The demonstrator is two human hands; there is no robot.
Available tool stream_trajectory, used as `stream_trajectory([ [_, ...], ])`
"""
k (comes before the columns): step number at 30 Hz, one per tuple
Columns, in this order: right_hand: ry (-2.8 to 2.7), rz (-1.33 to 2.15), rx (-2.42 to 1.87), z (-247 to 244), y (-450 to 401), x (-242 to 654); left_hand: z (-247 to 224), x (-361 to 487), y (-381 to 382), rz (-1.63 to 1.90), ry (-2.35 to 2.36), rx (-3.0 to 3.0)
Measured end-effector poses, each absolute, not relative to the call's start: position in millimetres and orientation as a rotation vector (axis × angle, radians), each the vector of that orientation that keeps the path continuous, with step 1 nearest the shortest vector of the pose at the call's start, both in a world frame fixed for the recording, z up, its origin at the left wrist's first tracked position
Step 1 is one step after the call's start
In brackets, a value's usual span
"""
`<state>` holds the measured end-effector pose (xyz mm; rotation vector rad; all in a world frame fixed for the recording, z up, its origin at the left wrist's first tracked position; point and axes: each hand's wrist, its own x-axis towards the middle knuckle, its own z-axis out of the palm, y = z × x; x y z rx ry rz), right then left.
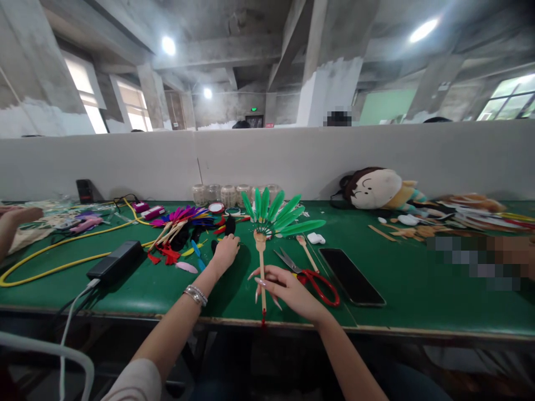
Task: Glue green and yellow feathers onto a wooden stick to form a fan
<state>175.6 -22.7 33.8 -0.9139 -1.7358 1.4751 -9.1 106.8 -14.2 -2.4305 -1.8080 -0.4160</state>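
Note:
My right hand (290, 291) pinches the pale wooden handle (262, 267) of a small feather fan, held upright. Its green feathers (276, 209) spread out at the top, mostly to the right, and a red tassel (263, 317) hangs from the lower end. To the left of the fan, my left hand (226, 254) reaches down at the table with its fingers curled together. Black feathers (229, 225) lie right by its fingertips; whatever it grips is hidden. Red-handled scissors (320, 285) and another wooden handle (308, 253) lie just right of the fan.
On the green table (418, 301) are a phone (351, 277), a white earbud case (316, 238), finished colourful feather fans (178, 225), a black power adapter (116, 260) and yellow cable (54, 266). Glass jars (228, 194) and a plush doll (378, 189) stand against the partition. Another person's hand (20, 214) shows at left.

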Motion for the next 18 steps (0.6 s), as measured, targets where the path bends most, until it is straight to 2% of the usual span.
stream_trajectory([
  [11,-1.764,1.467,-0.903,35.5,-24.0,175.2,-28.2,-21.2,115.1,-0.658,-1.784,-2.4],
  [18,-1.763,1.468,-0.89,33.8,-23.2,175.6,-8.7,-26.1,106.2,-0.861,-1.679,-2.332],
])
